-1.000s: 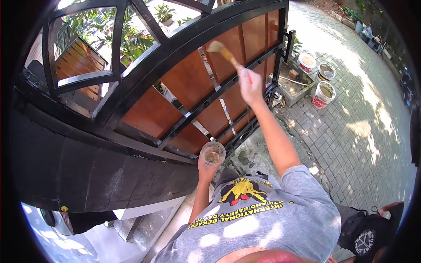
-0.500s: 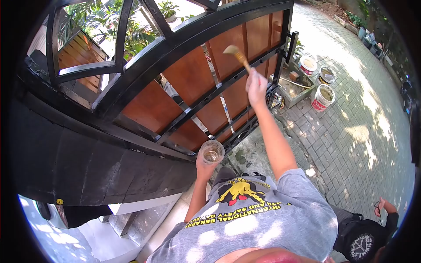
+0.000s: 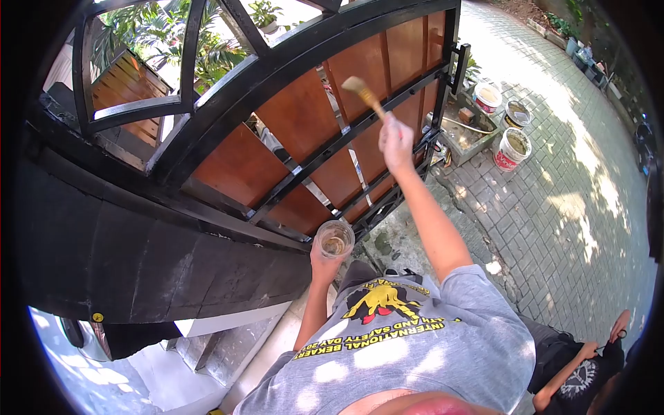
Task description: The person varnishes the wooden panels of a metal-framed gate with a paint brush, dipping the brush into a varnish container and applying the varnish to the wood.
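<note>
My right hand (image 3: pixel 396 144) is closed around the handle of a paintbrush (image 3: pixel 365 93). Its pale bristles point up and left, over a red-brown panel (image 3: pixel 356 62) of the black-framed gate (image 3: pixel 304 62); whether they touch it I cannot tell. Low in front of the gate, my left hand (image 3: pixel 324 265) holds a clear plastic cup (image 3: pixel 335 239) with a little liquid at the bottom.
White buckets (image 3: pixel 512 149) and a darker one (image 3: pixel 517 115) stand on the paving (image 3: pixel 546 228), beside a concrete planter box (image 3: pixel 470 142). Another person (image 3: pixel 577 373) in a dark shirt is at the lower right. A dark wall (image 3: pixel 152 256) runs along the left.
My right hand and the brush have shifted slightly left and down. The cup stays almost in place. The other person's arms have moved and show more.
</note>
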